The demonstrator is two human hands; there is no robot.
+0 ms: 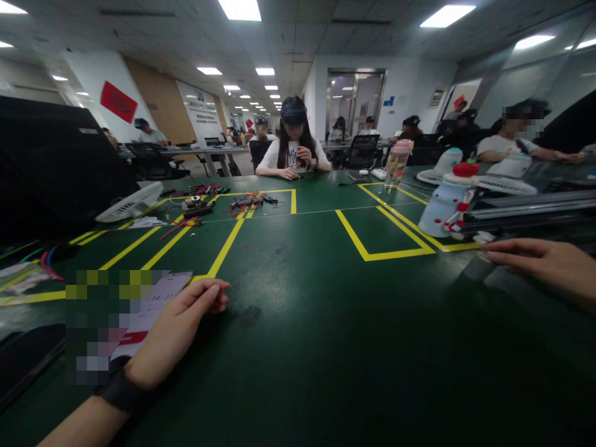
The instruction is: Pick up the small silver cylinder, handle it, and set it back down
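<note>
My left hand rests on the green tabletop at the left, its fingers curled in and the thumb against them. I see nothing held in it. A dark band is around that wrist. Beside the hand lies a pale phone-like flat thing, partly blurred out by large pixels. At the far right, my right hand reaches in with its fingertips on the top of a small grey cylinder. This cylinder is blurred and stands on the table; its exact kind is unclear.
Behind the right hand stand a blue bottle with a red top and a pink-lidded clear bottle. Bundles of coloured wires, a white fan and yellow tape lines lie ahead. A person sits opposite; a black screen stands left.
</note>
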